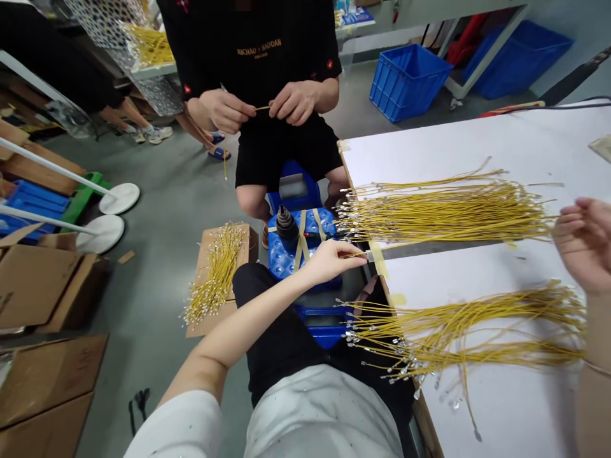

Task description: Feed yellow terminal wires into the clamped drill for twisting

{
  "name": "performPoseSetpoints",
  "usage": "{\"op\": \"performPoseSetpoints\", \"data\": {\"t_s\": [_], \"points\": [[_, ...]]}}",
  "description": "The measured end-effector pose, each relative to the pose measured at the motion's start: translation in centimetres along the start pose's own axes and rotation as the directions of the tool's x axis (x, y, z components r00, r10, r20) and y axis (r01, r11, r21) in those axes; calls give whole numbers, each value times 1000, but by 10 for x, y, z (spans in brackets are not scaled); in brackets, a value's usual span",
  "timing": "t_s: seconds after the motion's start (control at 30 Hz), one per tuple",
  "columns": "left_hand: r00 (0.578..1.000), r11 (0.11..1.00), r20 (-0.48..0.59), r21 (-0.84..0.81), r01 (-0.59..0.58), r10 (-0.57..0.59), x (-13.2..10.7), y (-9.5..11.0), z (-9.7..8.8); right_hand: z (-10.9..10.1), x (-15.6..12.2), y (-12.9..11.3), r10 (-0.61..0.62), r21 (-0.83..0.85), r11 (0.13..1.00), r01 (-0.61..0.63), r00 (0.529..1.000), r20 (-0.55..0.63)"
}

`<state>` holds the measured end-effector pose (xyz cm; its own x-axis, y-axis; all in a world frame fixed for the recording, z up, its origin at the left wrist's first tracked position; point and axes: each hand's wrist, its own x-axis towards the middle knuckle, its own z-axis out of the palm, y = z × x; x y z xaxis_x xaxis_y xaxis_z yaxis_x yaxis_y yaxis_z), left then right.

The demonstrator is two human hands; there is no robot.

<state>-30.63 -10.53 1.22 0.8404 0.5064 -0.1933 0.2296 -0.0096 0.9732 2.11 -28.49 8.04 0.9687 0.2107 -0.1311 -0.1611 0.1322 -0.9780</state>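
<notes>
My left hand (334, 259) is at the table's left edge, its fingers pinched on the end of a yellow wire (405, 245). That wire runs rightward along the near side of a wide bundle of yellow wires (443, 213) with silvery tips. Past the bundle's right end, my right hand (585, 245) is raised, loosely curled, with nothing visible in it. Closer to me lies a second, looser bundle of yellow wires (477, 324), its tipped ends hanging over the table edge.
Opposite me a seated person's hands (291, 103) hold a short yellow wire. A dark cone-tipped tool (287, 226) stands on a blue stool (317, 222). More yellow wires (214, 270) lie on floor cardboard (243, 251). The white table (477, 143) is to my right.
</notes>
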Motion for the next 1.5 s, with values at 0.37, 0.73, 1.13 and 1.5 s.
{"op": "performPoseSetpoints", "data": {"t_s": [0.37,0.73,1.13,1.5], "points": [[987,997,-145,-46,59,-65,-2,-20,5,-12,19,68,-99,-162,980,117,989,112],[984,993,-168,-107,42,-60,4,-21,20,-28,34,78,-143,-327,934,146,989,33],[971,968,-172,-215,127,-166,14,-16,26,-28,37,78,-109,-321,942,95,994,-25],[980,975,-185,-220,34,-76,12,-18,29,-27,38,79,-112,-338,936,93,993,-35]]}}
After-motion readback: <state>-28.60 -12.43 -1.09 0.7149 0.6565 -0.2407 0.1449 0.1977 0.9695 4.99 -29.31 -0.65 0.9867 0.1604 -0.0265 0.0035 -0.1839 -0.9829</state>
